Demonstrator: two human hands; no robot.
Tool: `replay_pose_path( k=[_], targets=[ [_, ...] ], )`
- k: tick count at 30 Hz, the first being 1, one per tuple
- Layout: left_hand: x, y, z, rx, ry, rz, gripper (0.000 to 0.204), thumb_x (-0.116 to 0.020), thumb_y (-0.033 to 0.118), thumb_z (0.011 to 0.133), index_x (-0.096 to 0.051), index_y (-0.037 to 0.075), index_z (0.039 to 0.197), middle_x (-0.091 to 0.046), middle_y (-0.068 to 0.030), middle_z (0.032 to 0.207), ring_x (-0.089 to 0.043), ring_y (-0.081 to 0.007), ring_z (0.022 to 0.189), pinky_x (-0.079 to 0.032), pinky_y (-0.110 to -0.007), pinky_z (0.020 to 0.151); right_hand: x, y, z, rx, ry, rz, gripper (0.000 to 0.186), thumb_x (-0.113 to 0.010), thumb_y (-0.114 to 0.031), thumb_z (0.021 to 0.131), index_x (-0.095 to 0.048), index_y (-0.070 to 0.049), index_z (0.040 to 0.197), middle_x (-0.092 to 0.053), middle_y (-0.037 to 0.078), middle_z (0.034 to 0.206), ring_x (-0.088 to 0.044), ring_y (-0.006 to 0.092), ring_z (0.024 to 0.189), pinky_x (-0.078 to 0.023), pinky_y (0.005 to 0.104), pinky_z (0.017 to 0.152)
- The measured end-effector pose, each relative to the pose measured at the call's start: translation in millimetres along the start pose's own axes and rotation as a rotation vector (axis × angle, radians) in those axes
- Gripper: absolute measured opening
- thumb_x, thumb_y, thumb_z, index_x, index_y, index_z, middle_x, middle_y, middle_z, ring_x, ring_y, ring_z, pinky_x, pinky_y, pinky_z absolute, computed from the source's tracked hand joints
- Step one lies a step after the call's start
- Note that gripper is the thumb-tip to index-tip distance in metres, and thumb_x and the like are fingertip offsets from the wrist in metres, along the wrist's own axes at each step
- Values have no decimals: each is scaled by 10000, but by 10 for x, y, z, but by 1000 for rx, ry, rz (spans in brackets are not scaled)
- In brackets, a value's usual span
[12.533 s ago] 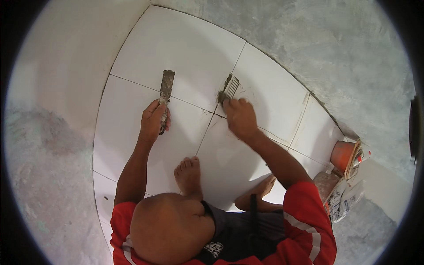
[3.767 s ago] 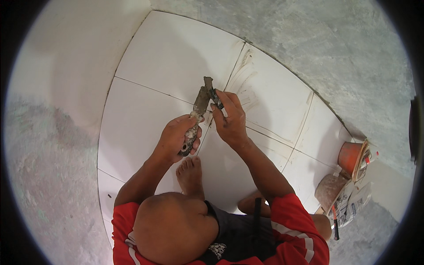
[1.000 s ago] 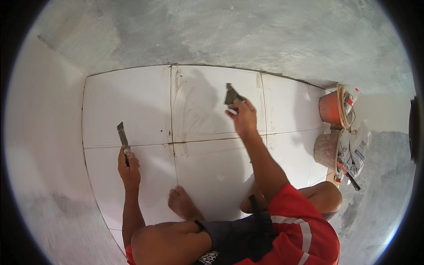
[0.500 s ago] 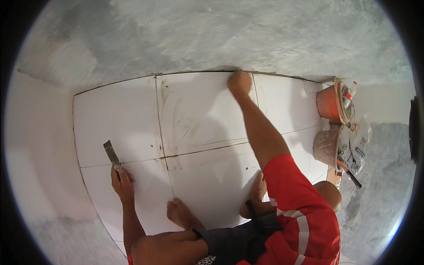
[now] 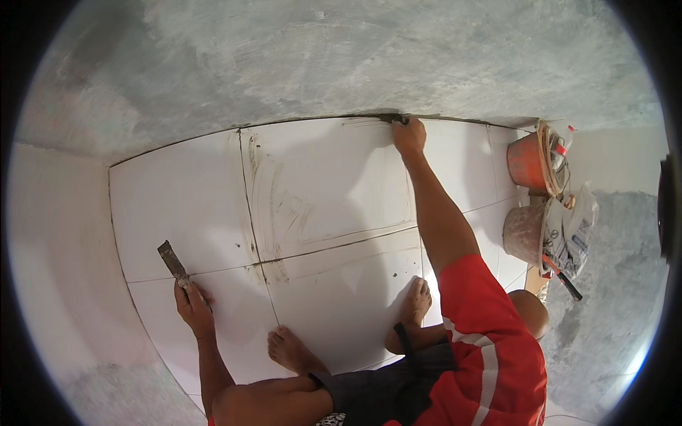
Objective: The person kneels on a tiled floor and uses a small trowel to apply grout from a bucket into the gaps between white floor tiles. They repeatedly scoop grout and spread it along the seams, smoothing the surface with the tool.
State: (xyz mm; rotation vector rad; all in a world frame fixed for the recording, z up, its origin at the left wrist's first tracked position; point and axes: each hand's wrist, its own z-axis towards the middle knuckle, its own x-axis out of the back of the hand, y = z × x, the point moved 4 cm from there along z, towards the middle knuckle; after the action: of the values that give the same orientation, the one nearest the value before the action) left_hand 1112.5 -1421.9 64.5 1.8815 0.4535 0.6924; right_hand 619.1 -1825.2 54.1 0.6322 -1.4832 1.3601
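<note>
Two hands work over white floor tiles (image 5: pixel 320 177), and four of these tiles meet at a dark joint crossing (image 5: pixel 260 263). To the left of that crossing, the left hand (image 5: pixel 193 305) is wrapped around the handle of a narrow scraper (image 5: pixel 171 260). The scraper's dirty blade points away from the body; most of its handle is covered by the fingers. Well beyond the crossing and to its right, the right hand (image 5: pixel 409 136) is curled tight around a dark tool (image 5: pixel 400 120), of which only a small piece shows; its blade and full shape cannot be made out. That fist is at the foot of the grey wall (image 5: pixel 341 64), beside a dark band of filler (image 5: pixel 373 116); whether the tool touches it I cannot tell. Brownish smears (image 5: pixel 288 213) mark the tile just beyond and right of the crossing.

Far to the right of the crossing are an orange bucket (image 5: pixel 524 160) and, nearer the body, a greyish bucket (image 5: pixel 523 233); what they hold is hard to read. Against the latter lies a crumpled plastic bag (image 5: pixel 577 231), with an orange-and-black handle (image 5: pixel 563 277) whose other end is unclear. Below the crossing, a bent knee (image 5: pixel 273 405) is cut off by the lower edge.
</note>
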Motion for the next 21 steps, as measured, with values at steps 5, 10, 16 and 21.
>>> replay_pose_path(
  k=[5,10,16,21],
  targets=[
    [-4,-34,-1,7,30,23,154,-440,166,1053,-548,57,1065,-503,8,757,-508,-78,620,-446,-250,515,-505,-675,-530,313,29,-33,214,-674,-165,789,-647,-15,939,-661,233,928,-647,415,901,-534,521,795],
    [12,17,14,-3,4,43,164,-435,186,1060,-543,64,1058,-482,15,722,-502,-81,596,-435,-251,498,-427,-793,-785,316,-26,260,243,-651,-147,843,-679,25,1013,-670,272,956,-653,442,907,-533,494,824],
    [20,-29,15,-36,5,-4,166,-432,183,1059,-550,65,1054,-485,11,717,-505,-84,585,-439,-253,494,-3,-62,-113,32,4,86,240,-675,-220,847,-681,-13,968,-664,225,943,-640,420,908,-522,521,789],
    [10,-75,37,11,39,29,164,-435,189,1058,-549,73,1040,-498,9,726,-510,-83,578,-447,-250,486,-547,-817,-615,362,110,77,205,-658,-151,822,-623,1,956,-654,218,881,-636,416,824,-515,540,707]
  ],
)
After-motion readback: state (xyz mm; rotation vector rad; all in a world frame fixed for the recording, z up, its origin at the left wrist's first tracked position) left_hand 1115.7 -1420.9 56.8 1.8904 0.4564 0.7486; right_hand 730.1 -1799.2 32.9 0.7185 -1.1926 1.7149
